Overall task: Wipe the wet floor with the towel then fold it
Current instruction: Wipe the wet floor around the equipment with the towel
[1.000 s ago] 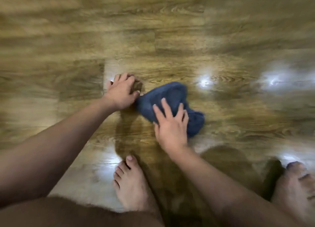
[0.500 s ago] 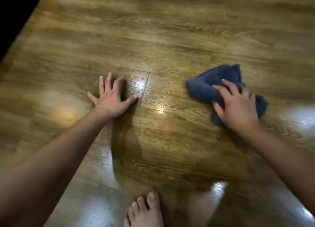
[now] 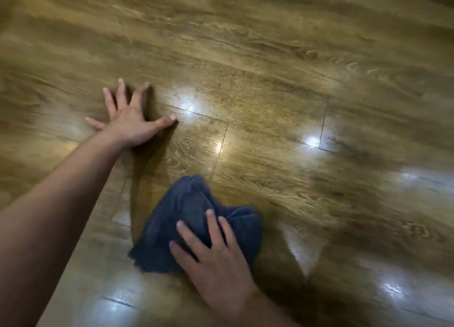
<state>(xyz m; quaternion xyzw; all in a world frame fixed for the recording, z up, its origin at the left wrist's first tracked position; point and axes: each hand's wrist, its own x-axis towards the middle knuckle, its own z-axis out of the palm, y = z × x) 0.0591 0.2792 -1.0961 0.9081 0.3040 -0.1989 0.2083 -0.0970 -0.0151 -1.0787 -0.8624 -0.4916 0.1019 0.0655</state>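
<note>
A crumpled dark blue towel (image 3: 186, 218) lies bunched on the glossy wood-look floor (image 3: 270, 100), low in the middle of the head view. My right hand (image 3: 213, 260) presses down on its near right part with fingers spread and fairly straight, covering that part of the cloth. My left hand (image 3: 130, 122) lies flat on the bare floor up and to the left, fingers splayed, well apart from the towel. Bright light spots glint on the planks between the two hands.
Plank seams run across the floor around the towel. A dark shadow spreads over the floor at the lower right. A dark strip shows at the top right corner.
My right hand has dragged the towel from the right side toward me and leftward, now below my left hand. My left hand stays planted flat on the floor. My foot has left the view.
</note>
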